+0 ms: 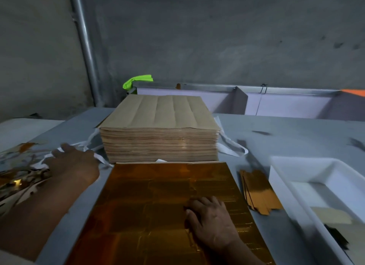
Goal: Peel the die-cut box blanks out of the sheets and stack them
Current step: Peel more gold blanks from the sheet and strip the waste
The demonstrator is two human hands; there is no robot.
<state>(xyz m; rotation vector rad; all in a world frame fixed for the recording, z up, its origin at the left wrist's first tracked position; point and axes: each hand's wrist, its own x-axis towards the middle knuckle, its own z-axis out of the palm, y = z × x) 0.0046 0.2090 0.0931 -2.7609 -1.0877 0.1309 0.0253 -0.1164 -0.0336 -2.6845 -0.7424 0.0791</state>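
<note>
A shiny gold sheet point(154, 205) lay flat on the grey table point(286, 130), right in front of the person. The right hand point(211, 221) rested on the sheet at about 4 o'clock, fingers spread flat and pressing down, with nothing pinched that I could see. The left hand point(73, 164) lay at 9 o'clock, off the sheet, open and loose on a heap of scrap strips point(21, 176). I could not tell if it held any strip.

At 12 o'clock sat a tall stack of sheets point(160, 140), brown side up, touching the far edge of the gold sheet. At 3 o'clock a small pile of peeled gold blanks point(258, 191) lay just beside the sheet.

What could go wrong? The cut lines looked thin, so a fast pull might tear a blank at a corner. If the right hand did not press hard, the whole sheet might slide. The little pile looked uneven, so new blanks might slip off it.

A white tray point(280, 166) stood at 3 to 4 o'clock. Inside were a tan card point(331, 215) and something dark point(335, 237); it was too blurry to name.
</note>
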